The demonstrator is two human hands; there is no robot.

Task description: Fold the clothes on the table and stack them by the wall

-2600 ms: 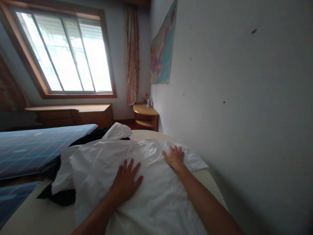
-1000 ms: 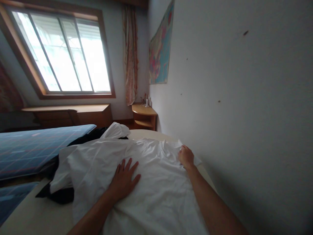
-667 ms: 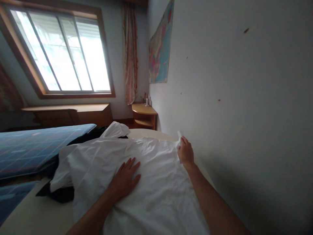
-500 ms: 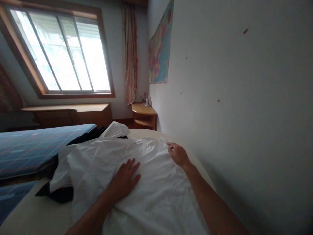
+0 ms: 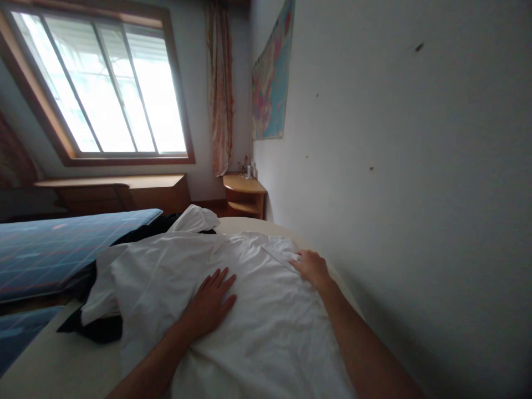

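Spreading across the cream surface with a rounded far edge (image 5: 266,227), the wrinkled white cloth garment (image 5: 257,321) is right in front of the person, and both bare hands are on it! The left hand (image 5: 211,302) lies flat near the middle, fingers apart and gripping nothing, palm down on the fabric. Over by the far right edge, the right hand (image 5: 311,267) has its fingers curled, pinching a fold of the garment.

Look to the left side: black cloth (image 5: 100,331) pokes out from beneath the white, and a bunched white piece of fabric (image 5: 195,219) sits up at the far edge. Beyond that side we've got a blue padded panel with a pale checked pattern (image 5: 62,246).

Up in the corner, it's a wooden corner unit with an open shelf compartment (image 5: 245,185); on top stand small items, among them a slim white upright object (image 5: 249,170), too small to make out. A long wooden desk (image 5: 158,182) runs under the bright wood-framed window (image 5: 112,88), with a patterned orange-pink curtain (image 5: 222,100) beside it. And on the wall, a colourful map (image 5: 272,83), its lettering too blurred to read!
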